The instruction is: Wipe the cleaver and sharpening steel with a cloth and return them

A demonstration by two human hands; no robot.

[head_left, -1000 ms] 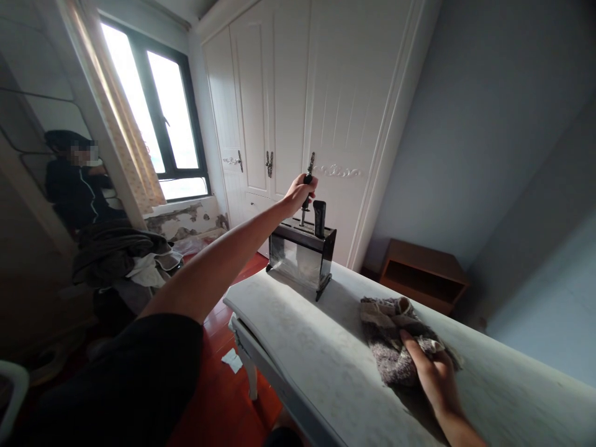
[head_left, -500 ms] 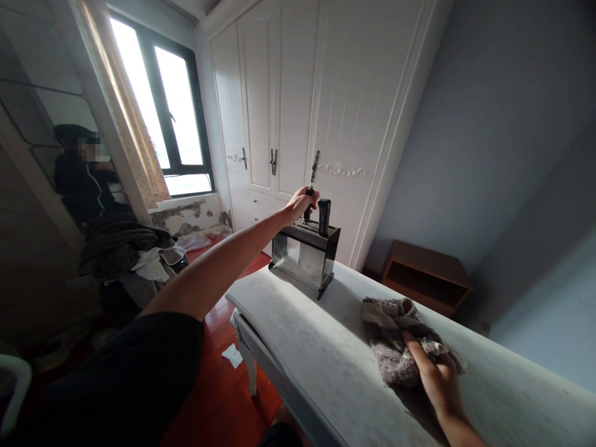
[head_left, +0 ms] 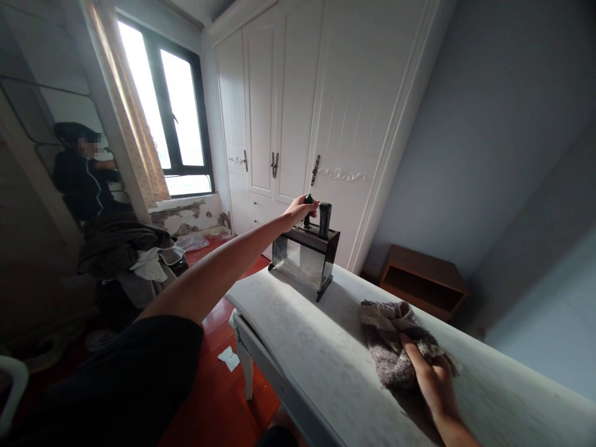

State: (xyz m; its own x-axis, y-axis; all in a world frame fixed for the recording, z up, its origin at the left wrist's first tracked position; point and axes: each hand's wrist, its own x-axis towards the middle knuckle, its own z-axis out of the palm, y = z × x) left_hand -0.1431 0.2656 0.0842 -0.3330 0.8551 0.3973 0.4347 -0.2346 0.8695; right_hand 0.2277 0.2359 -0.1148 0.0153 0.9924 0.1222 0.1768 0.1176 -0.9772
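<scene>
Black handle (head_left: 308,210) is sitting low in the block (head_left: 305,256), your left hand (head_left: 298,211) gripping it; your right hand (head_left: 431,379) is pressing spread fingers on the cloth (head_left: 393,344); seating looks nearly done

Can't see the blade of the tool under the left hand (head_left: 298,211): sunk into the knife block (head_left: 305,256), only a dark handle tip (head_left: 308,200) poking out at 12 o'clock of the fingers. Second handle (head_left: 325,218) beside it, blade hidden too. Right hand (head_left: 431,379) cut off at the wrist by the bottom edge, palm covering part of the grey cloth (head_left: 391,344). Face in the mirror (head_left: 69,167) at 9 o'clock blurred out. Table (head_left: 302,347) running off frame at 4 o'clock.
</scene>
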